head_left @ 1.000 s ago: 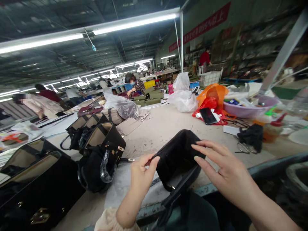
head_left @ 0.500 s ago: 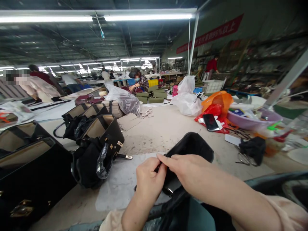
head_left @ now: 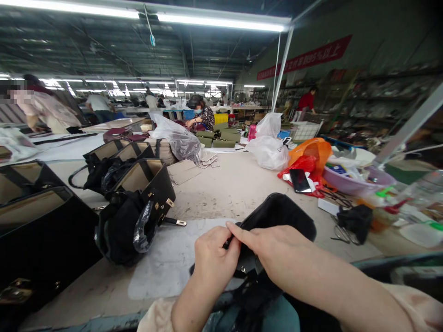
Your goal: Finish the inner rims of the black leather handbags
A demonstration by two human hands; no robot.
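Observation:
A black handbag [head_left: 282, 213] lies on its side at the near edge of the worktable [head_left: 228, 184], its mouth toward me. My left hand [head_left: 213, 263] is closed, pinching the bag's near rim. My right hand [head_left: 277, 256] lies over the same rim, its fingertips pressed together against those of the left hand. What sits between the fingers is hidden. Part of the bag hangs down over the table edge toward my lap.
Several open black handbags [head_left: 145, 184] with gold clasps stand to the left. A phone [head_left: 299, 180] lies by red and orange plastic bags [head_left: 308, 157]; a purple basin [head_left: 349, 182], scissors [head_left: 341, 235] and dark cloth sit right. Other people work at far tables.
One second ago my right hand hovered open beside the bag; it has come in to meet my left hand at the rim. The view has tilted slightly.

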